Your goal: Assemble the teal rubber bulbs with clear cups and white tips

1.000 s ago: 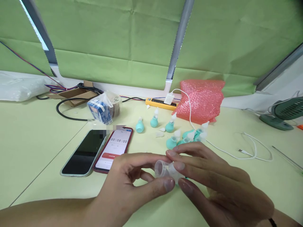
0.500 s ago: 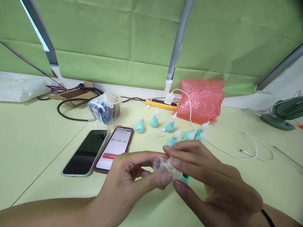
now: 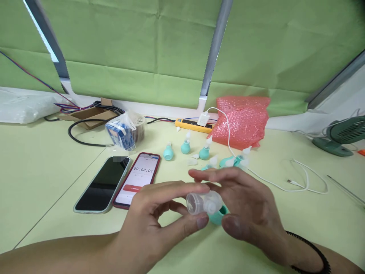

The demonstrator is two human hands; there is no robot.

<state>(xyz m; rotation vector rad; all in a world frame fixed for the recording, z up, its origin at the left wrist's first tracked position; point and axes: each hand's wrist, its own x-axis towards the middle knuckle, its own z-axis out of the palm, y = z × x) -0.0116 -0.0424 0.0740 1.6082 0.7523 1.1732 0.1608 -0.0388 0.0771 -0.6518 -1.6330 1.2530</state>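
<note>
Above a pale green tabletop (image 3: 51,171), a person's left hand (image 3: 148,224) pinches a clear plastic tube piece (image 3: 204,203) between thumb and index finger, its round mouth facing left. The right hand (image 3: 253,213), its fingers against the piece half a second ago, now opens, thumb and fingers spread around the far end; whether any fingertip still touches cannot be told. More of a teal hollow bulb (image 3: 216,217), mostly covered earlier, shows just behind and below the piece, its hole exposed; what supports it is unclear. A black wristband (image 3: 324,258) comes into fuller view. Farther out, teal squeeze bulbs (image 3: 204,153) with clear tips stand or lie in a loose group, unchanged. At left, a red-cased phone (image 3: 137,180) reads 00:08:01, a second on, beside a dark-screened phone (image 3: 102,184). Beyond sit a yellow power strip (image 3: 186,123) and red bubble wrap (image 3: 242,121).
</note>
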